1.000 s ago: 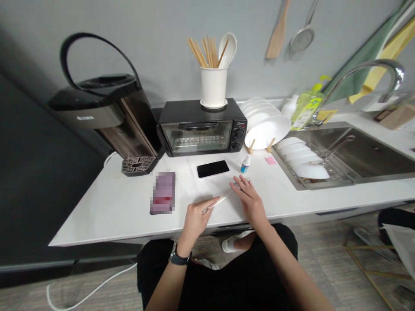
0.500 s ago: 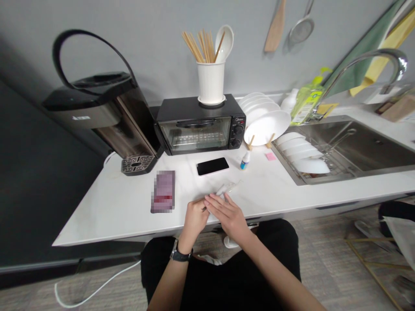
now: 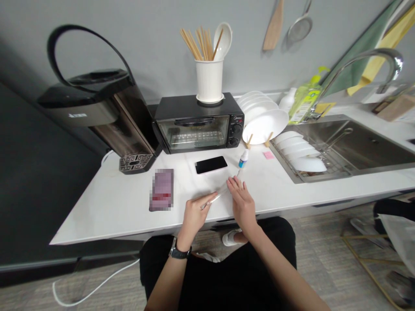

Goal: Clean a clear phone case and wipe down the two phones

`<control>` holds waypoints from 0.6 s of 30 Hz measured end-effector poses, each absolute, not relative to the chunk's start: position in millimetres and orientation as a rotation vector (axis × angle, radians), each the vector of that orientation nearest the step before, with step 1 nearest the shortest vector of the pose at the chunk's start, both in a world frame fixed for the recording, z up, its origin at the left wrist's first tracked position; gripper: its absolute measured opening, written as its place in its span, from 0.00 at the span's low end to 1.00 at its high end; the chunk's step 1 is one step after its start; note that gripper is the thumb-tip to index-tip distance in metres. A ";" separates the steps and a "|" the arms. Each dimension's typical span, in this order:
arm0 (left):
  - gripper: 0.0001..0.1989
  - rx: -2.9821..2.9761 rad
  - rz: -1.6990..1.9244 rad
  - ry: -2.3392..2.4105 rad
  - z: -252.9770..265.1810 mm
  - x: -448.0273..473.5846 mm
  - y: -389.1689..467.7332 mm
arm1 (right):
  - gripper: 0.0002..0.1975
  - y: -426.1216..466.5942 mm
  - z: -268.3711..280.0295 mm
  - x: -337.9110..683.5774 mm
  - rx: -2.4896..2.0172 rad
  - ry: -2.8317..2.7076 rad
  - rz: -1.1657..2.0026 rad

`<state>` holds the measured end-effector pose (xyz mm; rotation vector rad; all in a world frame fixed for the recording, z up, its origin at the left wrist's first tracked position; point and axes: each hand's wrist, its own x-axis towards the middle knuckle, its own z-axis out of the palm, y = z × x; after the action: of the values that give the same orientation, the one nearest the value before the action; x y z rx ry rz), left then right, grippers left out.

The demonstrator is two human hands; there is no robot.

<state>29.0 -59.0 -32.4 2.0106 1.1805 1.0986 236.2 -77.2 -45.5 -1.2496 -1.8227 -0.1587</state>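
Observation:
Pinched in my left hand [image 3: 196,212] is the near end of a thin, see-through plastic strip [image 3: 219,194], slanting up and away over the counter; its exact kind is unclear. My right hand [image 3: 241,196] lies along its far end, fingers stretched out and slightly apart. Beyond those fingertips a small whitish tip [image 3: 240,173] shows. A phone [image 3: 211,165] with a dark screen lies just past my hands. Near it stands a small white bottle [image 3: 243,159] with a blue label. To the left rests a purple flat item [image 3: 161,189], blurred out by pixels.
Behind are a water dispenser [image 3: 106,116], a toaster oven [image 3: 197,125] topped by a white utensil holder [image 3: 209,80], and racked plates [image 3: 266,126]. A pink sticky note [image 3: 268,155] lies before the sink [image 3: 372,168]. The counter's front edge is close to my body.
My hands were together, right over left, and have moved apart. The right hand has shifted right and outward, and the clear strip now shows stretched between them.

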 end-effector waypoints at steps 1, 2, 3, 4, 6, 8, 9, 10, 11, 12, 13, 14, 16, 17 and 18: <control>0.16 2.032 1.109 1.189 -32.3 29.0 -58.7 | 0.45 -81.7 -44.5 225.5 -1.224 -1.842 -0.157; 0.14 2.056 1.117 1.203 -32.6 28.7 -58.4 | 0.45 -86.7 -43.3 214.6 -1.187 -1.873 -0.146; 0.13 2.077 1.123 1.222 -33.3 28.1 -57.9 | 0.45 -91.6 -42.1 204.2 -1.145 -1.910 -0.127; 0.15 2.094 1.126 1.239 -34.3 27.3 -57.4 | 0.45 -96.4 -40.9 194.7 -1.102 -1.952 -0.099; 0.18 2.110 1.127 1.256 -36.3 25.3 -56.4 | 0.44 -104.0 -39.1 180.8 -1.056 -2.016 -0.055; 0.21 2.118 1.129 1.253 -37.0 24.1 -55.7 | 0.43 -107.8 -38.7 175.6 -1.037 -2.056 -0.051; 0.23 2.121 1.129 1.249 -36.6 23.9 -55.6 | 0.41 -108.2 -39.0 176.6 -1.028 -2.075 -0.060; 0.24 2.121 1.129 1.243 -35.5 24.1 -55.8 | 0.40 -107.5 -39.6 179.8 -1.012 -2.093 -0.070; 0.24 2.119 1.128 1.236 -33.9 24.5 -56.2 | 0.40 -106.0 -40.4 185.1 -0.994 -2.107 -0.082; 0.23 2.116 1.126 1.230 -32.0 25.1 -56.8 | 0.39 -103.7 -41.3 192.4 -0.979 -2.110 -0.095; 0.21 2.112 1.123 1.223 -30.1 25.8 -57.4 | 0.39 -100.8 -42.3 201.2 -0.976 -2.103 -0.108; 0.17 2.105 1.120 1.213 -28.4 26.4 -58.1 | 0.40 -97.3 -43.1 211.4 -0.987 -2.086 -0.123; 0.14 2.071 1.109 1.183 -26.4 27.4 -59.2 | 0.40 -89.0 -43.8 233.8 -1.069 -2.024 -0.145; 0.14 2.044 1.101 1.169 -26.3 27.7 -59.5 | 0.40 -84.7 -43.6 244.6 -1.132 -1.985 -0.148; 0.15 2.015 1.093 1.161 -26.7 27.9 -59.6 | 0.40 -80.5 -43.2 254.3 -1.188 -1.946 -0.147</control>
<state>27.9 -59.6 -26.7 2.0148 1.1610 1.0932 254.3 -80.5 -43.2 -1.1885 -1.9459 -0.1473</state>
